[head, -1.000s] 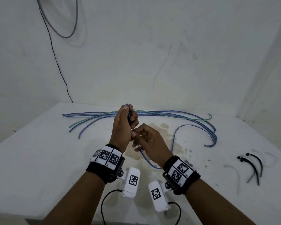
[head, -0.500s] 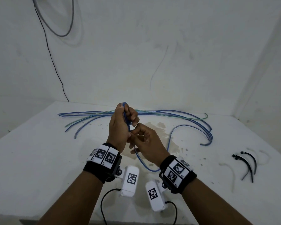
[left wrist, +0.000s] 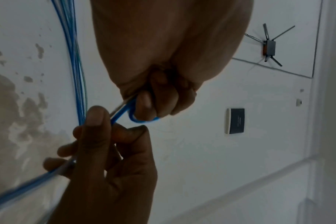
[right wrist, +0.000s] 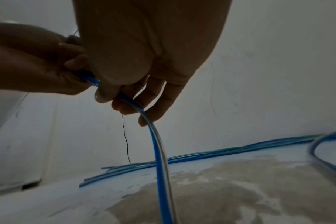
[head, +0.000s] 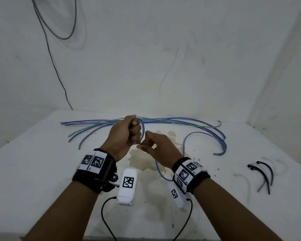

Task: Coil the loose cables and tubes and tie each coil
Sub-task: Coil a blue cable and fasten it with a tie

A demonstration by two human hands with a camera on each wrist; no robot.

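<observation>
While left hand (head: 124,134) fingers clench looped blue tube (left wrist: 123,112) | right hand (head: 157,147) fingers pinch it below

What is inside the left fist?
A small loop of blue tube pokes out of the left hand, hooked round one fingertip, its strand running on to the right hand, which pinches it. How many turns the curled fingers enclose is hidden.

Dim flat light; wrist views blurred, edges warped
</observation>
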